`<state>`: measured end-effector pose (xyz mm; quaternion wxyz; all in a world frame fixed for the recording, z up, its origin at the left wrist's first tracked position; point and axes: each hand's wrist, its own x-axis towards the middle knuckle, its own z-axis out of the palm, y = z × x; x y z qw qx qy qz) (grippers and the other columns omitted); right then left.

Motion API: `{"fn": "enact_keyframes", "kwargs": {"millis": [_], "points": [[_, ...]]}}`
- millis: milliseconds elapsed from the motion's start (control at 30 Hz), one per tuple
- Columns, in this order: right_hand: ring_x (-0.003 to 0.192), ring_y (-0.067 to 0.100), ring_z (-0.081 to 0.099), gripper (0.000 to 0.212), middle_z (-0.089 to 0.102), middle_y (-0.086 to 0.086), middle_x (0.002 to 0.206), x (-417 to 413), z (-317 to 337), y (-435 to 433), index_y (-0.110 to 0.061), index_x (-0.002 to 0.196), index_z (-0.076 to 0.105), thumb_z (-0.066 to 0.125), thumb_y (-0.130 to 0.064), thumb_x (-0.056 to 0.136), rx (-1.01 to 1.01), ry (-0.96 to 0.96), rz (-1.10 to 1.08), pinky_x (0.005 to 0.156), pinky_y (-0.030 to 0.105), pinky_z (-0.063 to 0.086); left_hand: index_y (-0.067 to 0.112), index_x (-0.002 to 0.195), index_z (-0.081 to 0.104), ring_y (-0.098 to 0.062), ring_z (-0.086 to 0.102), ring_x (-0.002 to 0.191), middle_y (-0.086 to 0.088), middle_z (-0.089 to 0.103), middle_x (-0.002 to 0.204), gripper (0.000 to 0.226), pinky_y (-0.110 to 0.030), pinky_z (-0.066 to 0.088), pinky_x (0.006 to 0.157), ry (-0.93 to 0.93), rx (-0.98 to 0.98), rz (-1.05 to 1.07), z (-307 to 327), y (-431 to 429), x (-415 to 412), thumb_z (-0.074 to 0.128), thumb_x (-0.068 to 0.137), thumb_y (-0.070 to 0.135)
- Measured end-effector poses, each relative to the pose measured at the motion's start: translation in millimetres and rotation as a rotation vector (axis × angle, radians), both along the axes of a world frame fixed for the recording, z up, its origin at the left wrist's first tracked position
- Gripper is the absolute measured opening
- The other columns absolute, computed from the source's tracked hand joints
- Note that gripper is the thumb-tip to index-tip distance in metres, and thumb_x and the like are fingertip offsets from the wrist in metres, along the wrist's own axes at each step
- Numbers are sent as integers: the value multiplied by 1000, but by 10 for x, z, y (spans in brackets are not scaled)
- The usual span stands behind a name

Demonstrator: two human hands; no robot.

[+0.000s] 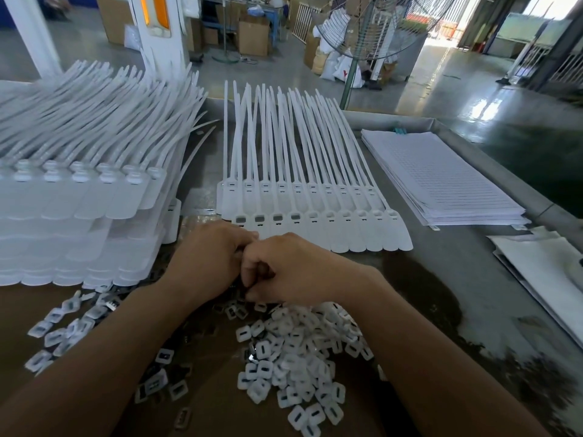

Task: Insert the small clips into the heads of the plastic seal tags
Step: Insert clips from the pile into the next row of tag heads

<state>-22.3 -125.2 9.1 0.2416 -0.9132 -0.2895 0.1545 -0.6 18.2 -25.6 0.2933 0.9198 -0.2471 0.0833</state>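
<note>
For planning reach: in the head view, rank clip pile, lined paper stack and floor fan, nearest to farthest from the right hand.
1. Clip pile, just below the right hand.
2. Lined paper stack, ahead and right.
3. Floor fan, far background.

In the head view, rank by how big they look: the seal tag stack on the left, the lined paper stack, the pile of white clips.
1. seal tag stack, clearly largest.
2. lined paper stack and pile of white clips look alike; the clips lie nearer the camera, so I won't rank them.
</note>
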Motion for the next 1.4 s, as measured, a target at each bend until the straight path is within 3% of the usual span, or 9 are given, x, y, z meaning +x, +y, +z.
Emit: {"fn": "enact_keyframes", "kwargs": {"millis": [100,267,400,500,700,867,1033,1167,1400], "points": [[66,-7,51,8,54,-19,70,22,12,-42,-12,87,69,70,-13,79,96,-13,-48,65,4,39,19,71,71,1,46,57,17,46,52,22,-19,36,58,11,12,10,9,4,-4,57,79,4],[59,-9,52,2,57,-17,63,44,23,-91,-14,80,68,69,-16,81,179,19,-109,62,10,44,20,75,71,-3,43,60,16,43,56,21,-25,35,62,-5,38,21,-23,2,7,57,80,4],[59,-7,55,14,60,-14,65,62,45,-187,-24,73,63,66,-14,82,256,22,-190,60,9,46,20,93,72,-7,50,79,7,66,87,22,-19,31,72,-6,111,36,-43,-11,24,53,86,11],[66,-1,60,20,65,-9,74,141,32,-327,-29,77,62,66,-10,82,306,-8,-328,68,16,51,22,109,67,-8,52,106,10,62,118,27,-19,32,90,22,114,59,-45,-25,44,51,89,13],[62,1,61,20,67,-4,72,367,-83,-642,-23,72,62,66,-5,81,469,-112,-671,59,12,50,22,113,64,-5,49,114,11,59,122,27,-14,25,92,33,117,58,-57,-22,60,50,91,14],[62,3,57,26,64,-8,71,470,-201,-771,-27,71,63,62,-4,85,468,-149,-778,67,20,47,20,112,65,-7,50,113,9,60,121,28,-13,25,90,7,129,37,-53,-12,50,50,90,13],[71,-5,54,24,59,-19,73,522,-263,-708,-29,74,63,60,-10,87,390,-182,-771,64,7,41,19,112,65,-7,51,113,8,61,121,27,-15,27,91,10,123,41,-54,-15,46,50,90,13],[75,-2,52,21,57,-20,74,543,-296,-673,-29,75,63,59,-13,87,285,-167,-732,72,18,40,18,112,65,-8,52,113,8,61,121,27,-17,31,93,3,126,37,-52,-19,49,50,90,13],[69,-6,44,18,52,-21,75,590,-345,-638,-30,75,59,58,-15,86,147,-243,-732,59,12,29,16,109,66,-10,54,110,6,63,118,26,-20,34,93,-3,108,35,-53,-13,38,52,88,10]]}}
